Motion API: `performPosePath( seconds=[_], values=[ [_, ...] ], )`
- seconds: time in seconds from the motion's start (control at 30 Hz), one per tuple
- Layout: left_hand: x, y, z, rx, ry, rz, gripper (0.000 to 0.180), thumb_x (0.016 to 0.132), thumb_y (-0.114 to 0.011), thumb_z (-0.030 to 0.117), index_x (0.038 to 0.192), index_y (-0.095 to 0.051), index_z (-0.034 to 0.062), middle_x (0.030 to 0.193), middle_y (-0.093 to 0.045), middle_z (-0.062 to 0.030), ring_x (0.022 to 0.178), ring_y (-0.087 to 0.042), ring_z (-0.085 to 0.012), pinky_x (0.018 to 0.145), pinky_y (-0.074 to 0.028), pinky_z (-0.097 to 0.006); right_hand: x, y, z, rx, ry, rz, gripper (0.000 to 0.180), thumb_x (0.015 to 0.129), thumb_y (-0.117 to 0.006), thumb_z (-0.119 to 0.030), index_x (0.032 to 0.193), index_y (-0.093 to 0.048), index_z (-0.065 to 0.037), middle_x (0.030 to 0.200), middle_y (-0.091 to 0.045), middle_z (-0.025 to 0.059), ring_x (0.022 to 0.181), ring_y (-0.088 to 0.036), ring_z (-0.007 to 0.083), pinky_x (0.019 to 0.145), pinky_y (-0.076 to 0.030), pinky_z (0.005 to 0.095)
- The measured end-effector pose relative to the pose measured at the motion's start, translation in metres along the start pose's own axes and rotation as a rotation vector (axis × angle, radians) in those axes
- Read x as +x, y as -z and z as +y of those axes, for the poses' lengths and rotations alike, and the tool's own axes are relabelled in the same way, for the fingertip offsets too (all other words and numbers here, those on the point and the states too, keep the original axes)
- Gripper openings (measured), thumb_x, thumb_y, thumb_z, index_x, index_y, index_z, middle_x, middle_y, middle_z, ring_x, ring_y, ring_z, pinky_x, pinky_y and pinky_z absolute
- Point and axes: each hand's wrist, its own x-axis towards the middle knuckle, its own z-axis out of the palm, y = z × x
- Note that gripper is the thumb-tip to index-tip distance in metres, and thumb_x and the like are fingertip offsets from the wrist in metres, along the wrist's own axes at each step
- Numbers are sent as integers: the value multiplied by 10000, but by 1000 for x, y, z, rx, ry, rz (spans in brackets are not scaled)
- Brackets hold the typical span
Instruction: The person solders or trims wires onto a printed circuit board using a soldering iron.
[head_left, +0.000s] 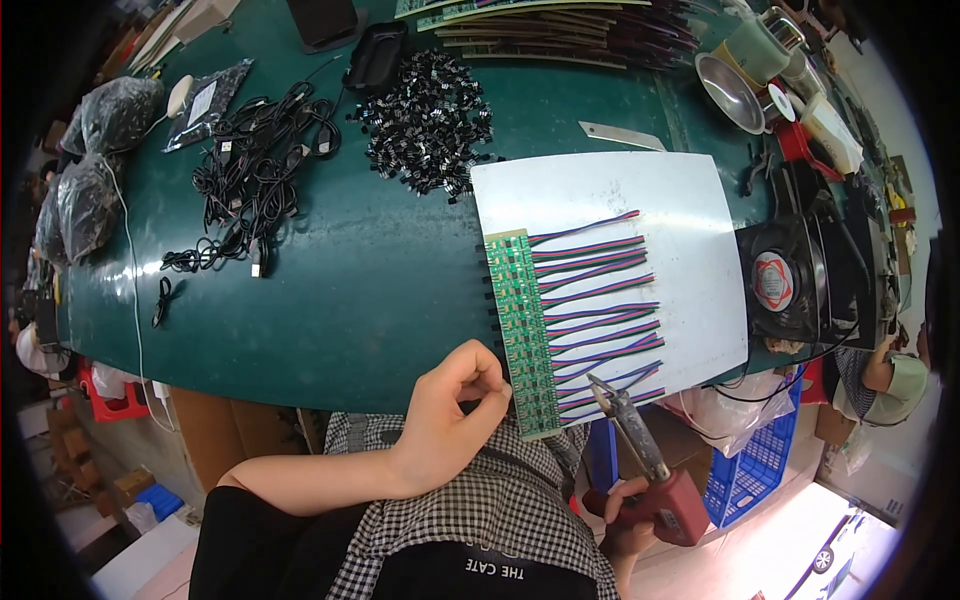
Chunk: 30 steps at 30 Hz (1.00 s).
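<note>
Over our checked cloth apron point(430, 515), pinched-together left fingers point(480, 362) perhaps steady the green circuit panel point(527, 345), right fingers point(625, 490) clasping a red-handled soldering iron point(675, 502).

Room between cables point(245, 185) and circuit boards point(525, 335), black fan point(788, 282) blocking right

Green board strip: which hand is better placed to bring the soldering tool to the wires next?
Probably the right hand: it grips the soldering tool, whose tip is by the lower wires. The left hand is near the left edge of the green board strip.
</note>
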Motion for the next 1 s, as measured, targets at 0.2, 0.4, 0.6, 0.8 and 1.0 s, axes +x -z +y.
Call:
performPosePath(
  seconds=[0.2,0.4,0.6,0.8,1.0],
  values=[
    [1,1,0,-14,6,-7,105,837,-518,-59,831,-437,8,760,-479,-9,736,-508,-52,710,-468,-223,1,-7,-2,20,16,43,783,669,-608,-705,849,-503,50,569,-476,43,388,-439,120,472,-352,227],
    [1,4,5,-25,14,1,94,836,-535,-51,837,-461,7,804,-492,-25,764,-524,-70,719,-471,-231,-1,-8,-3,61,-22,22,773,661,-646,-671,885,-498,54,714,-525,85,403,-449,134,444,-356,246],
    [3,18,11,198,-101,-29,177,848,-578,37,962,-445,11,755,-600,-67,640,-579,-114,630,-476,-247,-1,5,15,145,53,68,797,674,-684,-608,1066,-428,38,865,-528,114,428,-457,138,391,-339,229],
    [55,69,33,624,-194,193,194,809,-588,55,989,-519,27,722,-603,-96,573,-570,-171,550,-453,-301,-2,9,18,160,62,72,817,689,-690,-581,1139,-384,29,883,-519,127,437,-453,140,387,-346,222],
    [120,117,45,1010,-373,327,185,748,-652,69,909,-577,14,691,-567,-109,635,-561,-266,603,-446,-356,-3,5,16,165,66,34,809,687,-690,-584,1108,-399,42,898,-520,131,441,-457,144,389,-346,223]
  ],
)
